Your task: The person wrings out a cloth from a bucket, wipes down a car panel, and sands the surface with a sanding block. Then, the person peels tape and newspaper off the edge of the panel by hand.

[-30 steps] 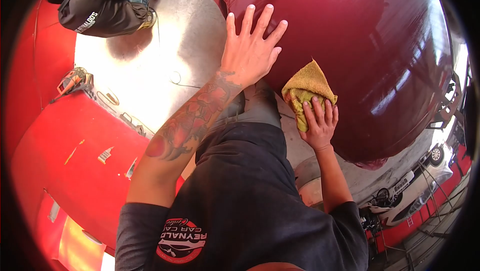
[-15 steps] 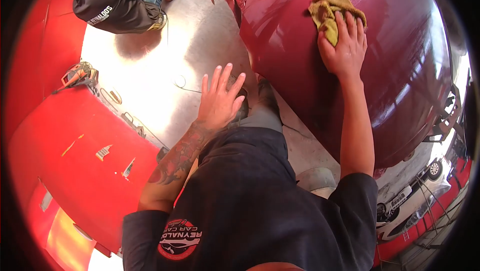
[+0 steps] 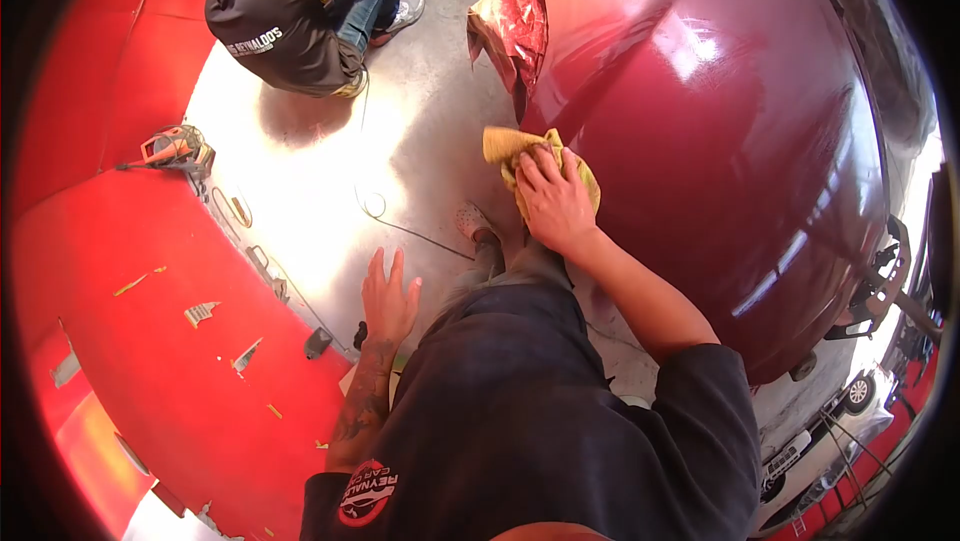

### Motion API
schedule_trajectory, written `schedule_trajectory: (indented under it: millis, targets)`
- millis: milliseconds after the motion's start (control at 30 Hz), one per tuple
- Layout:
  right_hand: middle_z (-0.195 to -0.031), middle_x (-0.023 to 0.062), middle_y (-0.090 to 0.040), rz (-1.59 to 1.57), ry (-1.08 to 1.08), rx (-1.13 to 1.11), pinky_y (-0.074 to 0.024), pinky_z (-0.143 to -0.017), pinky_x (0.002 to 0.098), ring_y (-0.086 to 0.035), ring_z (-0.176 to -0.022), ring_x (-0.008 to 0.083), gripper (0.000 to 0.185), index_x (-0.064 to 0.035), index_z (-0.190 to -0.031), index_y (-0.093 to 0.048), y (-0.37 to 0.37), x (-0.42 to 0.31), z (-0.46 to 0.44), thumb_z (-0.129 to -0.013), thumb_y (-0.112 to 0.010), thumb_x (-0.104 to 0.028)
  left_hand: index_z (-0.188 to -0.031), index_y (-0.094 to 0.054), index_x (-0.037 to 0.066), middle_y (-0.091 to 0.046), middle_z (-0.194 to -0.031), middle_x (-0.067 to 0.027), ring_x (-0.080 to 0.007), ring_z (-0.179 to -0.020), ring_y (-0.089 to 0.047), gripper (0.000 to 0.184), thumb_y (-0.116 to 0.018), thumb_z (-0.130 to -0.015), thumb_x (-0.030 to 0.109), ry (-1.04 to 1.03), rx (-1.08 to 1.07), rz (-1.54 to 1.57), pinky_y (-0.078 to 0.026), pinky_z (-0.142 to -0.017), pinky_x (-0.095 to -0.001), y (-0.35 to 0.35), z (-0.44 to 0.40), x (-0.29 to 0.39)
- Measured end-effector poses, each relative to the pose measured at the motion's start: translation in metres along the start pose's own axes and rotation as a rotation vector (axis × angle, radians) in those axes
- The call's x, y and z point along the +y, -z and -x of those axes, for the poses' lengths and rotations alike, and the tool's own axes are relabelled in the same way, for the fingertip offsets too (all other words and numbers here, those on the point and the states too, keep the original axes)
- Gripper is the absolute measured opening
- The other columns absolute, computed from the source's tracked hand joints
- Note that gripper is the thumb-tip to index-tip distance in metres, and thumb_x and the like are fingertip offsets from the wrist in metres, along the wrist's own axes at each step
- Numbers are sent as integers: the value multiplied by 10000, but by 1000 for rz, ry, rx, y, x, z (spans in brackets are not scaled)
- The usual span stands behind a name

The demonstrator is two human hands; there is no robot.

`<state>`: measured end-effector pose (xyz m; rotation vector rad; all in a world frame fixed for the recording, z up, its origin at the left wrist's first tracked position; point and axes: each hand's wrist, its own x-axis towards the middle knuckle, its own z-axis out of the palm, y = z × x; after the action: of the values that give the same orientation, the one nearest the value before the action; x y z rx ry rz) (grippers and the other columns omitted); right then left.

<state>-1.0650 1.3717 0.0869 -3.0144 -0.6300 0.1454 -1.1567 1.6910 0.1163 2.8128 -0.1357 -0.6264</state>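
My right hand (image 3: 555, 199) is closed on a yellow cloth (image 3: 507, 145), pressed at the left edge of a glossy dark red car panel (image 3: 690, 171). Part of the cloth hangs past that edge, and its underside is hidden by my fingers. Over the floor on the left, my left hand (image 3: 390, 293) is held in the air with its fingers apart, holding nothing. Crumpled red plastic sheeting (image 3: 512, 23) clings to the panel's far left corner.
A person (image 3: 295, 21) in a dark shirt crouches at the upper left. An orange tool (image 3: 170, 146) stands by the red wall (image 3: 180, 311). A thin cable (image 3: 425, 239) runs over the floor. A white car (image 3: 850, 411) is at the lower right.
My right hand has slid the cloth left and toward me, from the panel's upper surface to its left edge. My left hand has dropped lower and nearer my body. The view has shifted.
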Motion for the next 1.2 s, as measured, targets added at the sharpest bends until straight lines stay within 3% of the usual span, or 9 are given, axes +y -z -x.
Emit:
schedule_trajectory:
  millis: [233,300,500,600,767,800,933,1100,1200]
  targets:
    - [-1381,76,-498,-227,54,-17,-237,-1138,519,-385,-1360,286,569,-84,-1282,-577,23,47,-24,-774,-661,-327,-1423,-417,35,-349,-1443,-327,-482,-1304,-396,597,-620,-906,255,144,82,75,-362,-1055,-518,-4,36,-24]
    - [-1369,92,-513,-187,-48,120,-244,-1132,529,-390,-1353,303,591,-81,-1286,-579,34,76,-43,-768,-671,-351,-1422,-416,33,-350,-1441,-328,-488,-1295,-406,597,-614,-909,263,204,83,80,-374,-1045,-523,-4,43,-27]
    - [-1440,158,-446,-3,-428,239,-245,-1130,549,-359,-1364,363,698,-56,-1383,-468,47,132,-95,-814,-658,-415,-1418,-418,35,-350,-1452,-304,-466,-1296,-422,598,-593,-925,323,418,50,109,-390,-1037,-525,-25,61,-45]
    - [-1465,210,-404,-43,-425,254,-247,-1124,557,-331,-1370,425,722,-54,-1397,-452,34,111,-89,-818,-672,-425,-1413,-426,51,-355,-1453,-290,-465,-1301,-420,598,-599,-923,348,434,35,119,-407,-1022,-530,-50,64,-76]
    - [-1472,206,-392,-23,-576,230,-255,-1116,572,-321,-1365,455,745,-66,-1404,-447,36,107,-124,-823,-668,-477,-1415,-443,109,-381,-1431,-289,-467,-1256,-470,594,-601,-923,402,549,-192,157,-423,-1004,-536,-63,49,-138]
    - [-1475,204,-389,-24,-658,246,-255,-1116,573,-316,-1367,456,747,-77,-1409,-443,34,109,-139,-823,-667,-482,-1407,-462,123,-393,-1416,-293,-462,-1233,-496,569,-601,-927,393,387,-139,100,-424,-1004,-536,-127,56,-227]
    - [-1488,194,-377,15,-850,287,-248,-1114,593,-289,-1382,461,767,-100,-1436,-416,29,132,-201,-841,-628,-534,-1393,-478,82,-407,-1406,-293,-454,-1248,-483,557,-601,-930,366,446,-298,108,-414,-1022,-521,-10,-39,-229]
    - [-1502,201,-353,-14,-1043,279,-234,-1114,616,-264,-1397,468,803,-98,-1454,-393,33,158,-257,-837,-612,-564,-1381,-468,-5,-412,-1414,-297,-431,-1303,-431,582,-629,-914,302,273,-105,75,-382,-1073,-463,103,-156,-263]
    - [-1514,201,-329,-8,-1120,260,-224,-1120,618,-274,-1392,464,831,-107,-1464,-381,33,177,-284,-826,-604,-591,-1383,-470,1,-413,-1422,-285,-418,-1326,-412,575,-634,-906,277,219,-62,94,-363,-1095,-450,172,-237,-230]
